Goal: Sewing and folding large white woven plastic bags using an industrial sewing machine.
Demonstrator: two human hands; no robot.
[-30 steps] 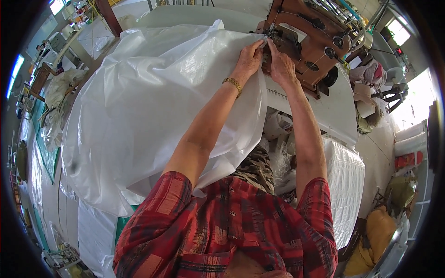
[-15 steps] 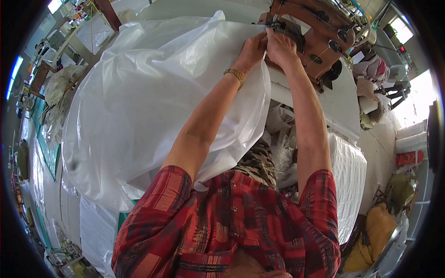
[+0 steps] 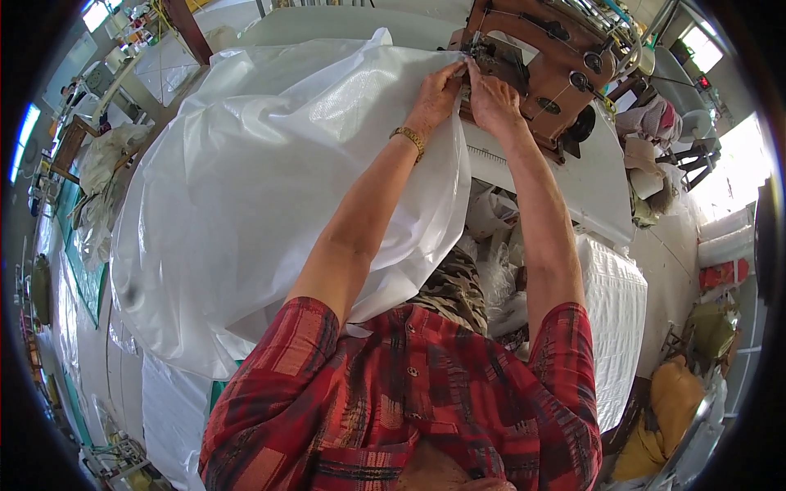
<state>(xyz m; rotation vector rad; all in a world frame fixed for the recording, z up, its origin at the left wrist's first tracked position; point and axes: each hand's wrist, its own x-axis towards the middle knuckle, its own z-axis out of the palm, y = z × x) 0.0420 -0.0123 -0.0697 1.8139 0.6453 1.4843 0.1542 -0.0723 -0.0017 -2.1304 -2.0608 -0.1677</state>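
While both hands pinch its top edge together at the sewing machine (image 3: 540, 57), the white sack (image 3: 246, 204) drapes left over the table. Left hand (image 3: 434, 94) and right hand (image 3: 491, 102) sit touching. It looks light, limp, slippery; best gripped near the seam.

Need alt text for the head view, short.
Both hands, left hand and right hand, press the edge of a large white woven plastic sack at the needle of a brown sewing machine on a white table.
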